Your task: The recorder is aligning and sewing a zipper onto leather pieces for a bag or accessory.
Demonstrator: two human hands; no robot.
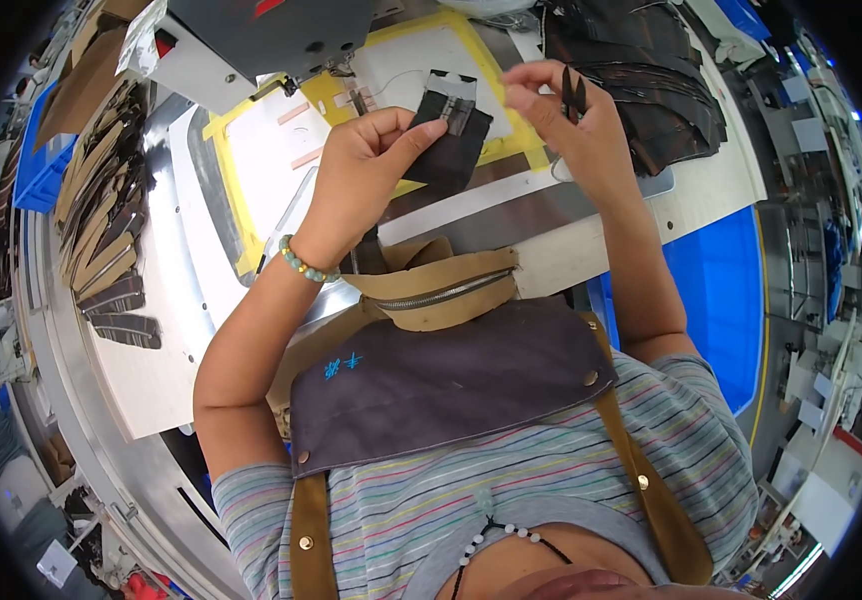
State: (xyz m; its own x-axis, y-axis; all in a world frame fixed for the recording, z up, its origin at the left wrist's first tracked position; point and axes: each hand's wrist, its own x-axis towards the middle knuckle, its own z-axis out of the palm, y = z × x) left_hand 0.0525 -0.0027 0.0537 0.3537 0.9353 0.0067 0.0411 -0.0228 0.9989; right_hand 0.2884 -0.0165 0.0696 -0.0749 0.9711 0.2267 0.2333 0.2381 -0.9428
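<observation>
The left hand (369, 150) pinched a dark fabric piece (443, 165) between thumb and fingers, the thumb pressed on its face near a greyish strip, and held it up over the table (556, 255), in front of the sewing machine (261, 40). The piece was tilted, with a pale patch toward its upper end and its dark lower part reaching down toward the person. The right hand (588, 130) was apart from the left, just beside the fabric on its right and not touching it; it gripped a small pair of scissors (567, 92), whose dark blades pointed upward between the fingers, while the thumb and forefinger reached toward the piece. A thin pale thread (391, 78) curved near the needle area, close to the top of the fabric. Beneath the hands, yellow tape (529, 143) framed a white work surface. To the right lay a thick stack of dark fabric (641, 85), and a blue bin (716, 320) stood below the table edge. Well to the left, tan and dark strips (101, 225) were piled in overlapping rows. A tan zippered piece (441, 310) curved between the table and the dark apron (451, 375).
</observation>
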